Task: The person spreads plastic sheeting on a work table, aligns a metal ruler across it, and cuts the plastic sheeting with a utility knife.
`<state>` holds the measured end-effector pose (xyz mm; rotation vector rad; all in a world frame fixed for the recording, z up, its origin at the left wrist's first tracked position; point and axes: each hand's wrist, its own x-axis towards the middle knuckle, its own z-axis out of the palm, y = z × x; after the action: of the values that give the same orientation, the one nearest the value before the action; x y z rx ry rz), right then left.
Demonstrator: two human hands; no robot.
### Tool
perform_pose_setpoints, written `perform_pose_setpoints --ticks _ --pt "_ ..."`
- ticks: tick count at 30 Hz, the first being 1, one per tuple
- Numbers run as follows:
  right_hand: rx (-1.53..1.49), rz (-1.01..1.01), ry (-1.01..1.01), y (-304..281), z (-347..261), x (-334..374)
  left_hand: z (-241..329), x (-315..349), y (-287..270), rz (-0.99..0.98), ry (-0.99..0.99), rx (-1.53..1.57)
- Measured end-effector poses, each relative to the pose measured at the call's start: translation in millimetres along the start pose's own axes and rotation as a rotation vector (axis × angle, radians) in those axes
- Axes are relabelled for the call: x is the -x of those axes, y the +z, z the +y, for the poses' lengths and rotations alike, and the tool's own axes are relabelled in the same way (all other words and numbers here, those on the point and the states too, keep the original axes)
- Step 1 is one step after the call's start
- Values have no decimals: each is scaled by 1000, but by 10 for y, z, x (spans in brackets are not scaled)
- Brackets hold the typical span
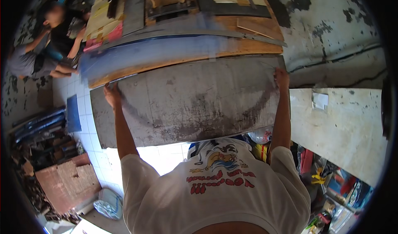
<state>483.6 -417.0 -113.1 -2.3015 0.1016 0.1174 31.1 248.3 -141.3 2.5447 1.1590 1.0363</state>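
Note:
A wide grey board [186, 97], scuffed and dark-stained, lies in front of me along the near side of a wooden worktable. My left hand [111, 96] is closed at its far left edge, fingers curled beside the table's rim. At the far right corner, my right hand [282, 78] is closed too. Whatever the fingertips pinch is too small to make out. Dark curved shadows run over the board from both hands. Just beyond it, a bluish see-through sheet [153, 53], partly blurred, covers the table's wooden edge [248, 47]. Across the sheet lies a long metal strip [182, 33].
Farther back on the table are a machine part with a dark bar [172, 11] and grey panels [209, 2]. Someone sits at the far left [62, 35]. Scrap wood [68, 182] and a plastic bag [108, 203] lie at lower left. A pale panel [344, 126] stands at right.

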Motion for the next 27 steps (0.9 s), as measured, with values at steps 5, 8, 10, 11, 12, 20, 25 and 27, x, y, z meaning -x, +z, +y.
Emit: perform_pose_setpoints --ticks 5,8,10,11,12,20,25,27 --pt "158 -11 141 14 -221 48 -64 3 -25 -69 -459 -133" --pt "243 22 99 102 -143 9 -43 51 -58 -10 -452 -149" --pt "240 30 57 122 30 -68 -3 113 -31 18 -261 -414" --pt "284 61 26 157 75 -80 2 143 -33 -81 -54 -747" --pt "293 102 -70 129 248 -193 -17 162 30 21 38 -845" --pt "-19 -102 -10 88 420 -415 106 229 -121 188 -473 -181" --pt "37 -108 22 59 364 -354 245 199 -181 177 -518 -136" --pt "80 -126 39 82 327 -362 250 245 -230 151 -493 -188"
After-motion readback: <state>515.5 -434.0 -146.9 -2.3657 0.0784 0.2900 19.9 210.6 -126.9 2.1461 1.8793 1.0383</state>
